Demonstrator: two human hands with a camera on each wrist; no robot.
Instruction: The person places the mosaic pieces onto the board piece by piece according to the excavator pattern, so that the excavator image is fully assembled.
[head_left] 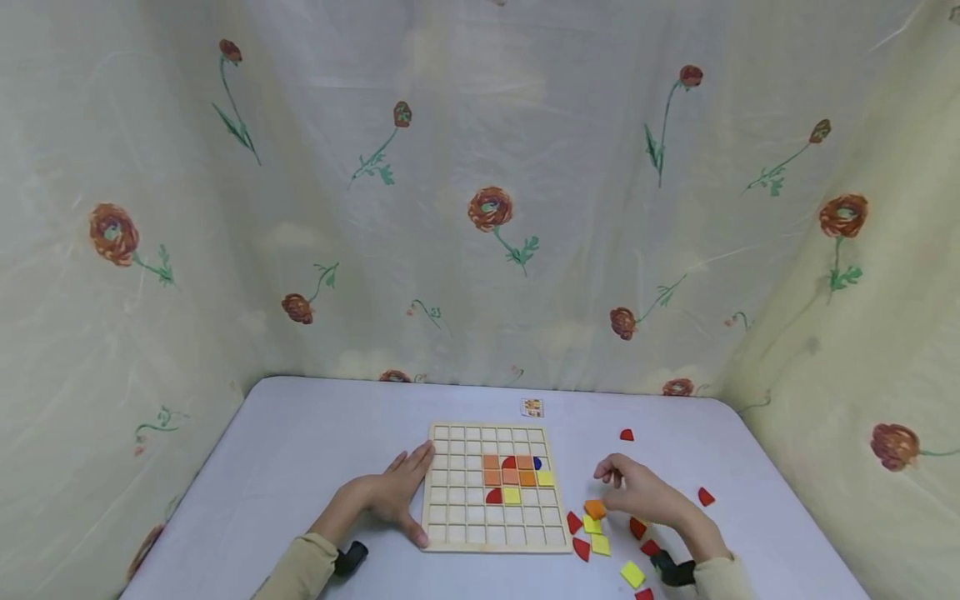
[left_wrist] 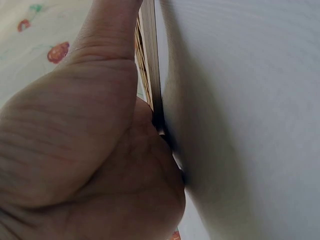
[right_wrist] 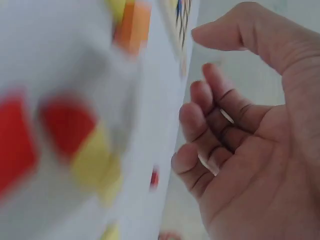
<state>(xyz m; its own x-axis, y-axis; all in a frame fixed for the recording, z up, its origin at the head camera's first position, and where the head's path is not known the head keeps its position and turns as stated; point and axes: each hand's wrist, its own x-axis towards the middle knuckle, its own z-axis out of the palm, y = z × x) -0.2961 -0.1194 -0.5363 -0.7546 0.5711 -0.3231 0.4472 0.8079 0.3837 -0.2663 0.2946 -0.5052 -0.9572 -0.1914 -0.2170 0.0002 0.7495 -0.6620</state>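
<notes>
A wooden grid board (head_left: 465, 487) lies on the table with orange, red, yellow and blue pieces in cells right of its middle. Along its left edge rests my left hand (head_left: 397, 493), thumb and fingers spread. In the left wrist view the board's side edge (left_wrist: 151, 55) shows behind the thumb. My right hand (head_left: 637, 492) hovers right of the board, fingers loosely bent, and the right wrist view shows nothing between thumb and fingertips. An orange square (head_left: 595, 509) lies just below it, among yellow squares (head_left: 600, 545) and red quarter-circle pieces (head_left: 581, 548).
A small patterned card (head_left: 532, 407) lies beyond the board. Single red pieces lie farther out at the right, one (head_left: 627, 435) toward the back and another (head_left: 706, 497) near the right side. A flowered curtain (head_left: 450, 250) hangs behind the white table (head_left: 322, 433).
</notes>
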